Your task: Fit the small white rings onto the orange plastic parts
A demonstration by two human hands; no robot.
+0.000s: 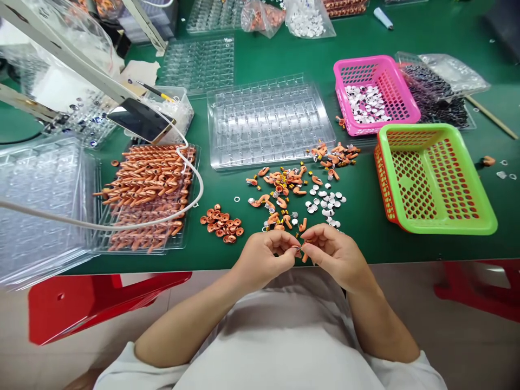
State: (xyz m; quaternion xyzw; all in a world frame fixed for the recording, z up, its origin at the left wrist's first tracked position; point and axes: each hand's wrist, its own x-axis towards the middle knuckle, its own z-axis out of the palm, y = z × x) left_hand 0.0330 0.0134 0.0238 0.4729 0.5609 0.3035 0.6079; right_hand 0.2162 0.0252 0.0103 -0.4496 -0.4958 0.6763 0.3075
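At the table's front edge, my left hand (pixel 264 255) and my right hand (pixel 340 255) meet fingertip to fingertip. My right thumb and fingers pinch an orange earbud shell (pixel 304 257) whose stem points down. Between my left thumb and fingertips is a tiny dark, shiny part, too small to name. Just beyond my hands lie loose orange earbud shells (pixel 281 202) with small gold-coloured bits among them. White round discs (pixel 324 205) are scattered to their right. A heap of copper-coloured cup-shaped caps (pixel 222 225) sits to the left of them.
A clear plastic tray (pixel 268 124) stands behind the loose parts. At right are a pink basket (pixel 377 130) of white discs and a green basket (pixel 450 227) nested in an orange one. On the left, trays of orange stems (pixel 150 179) have a white cable (pixel 201 187) looping over them.
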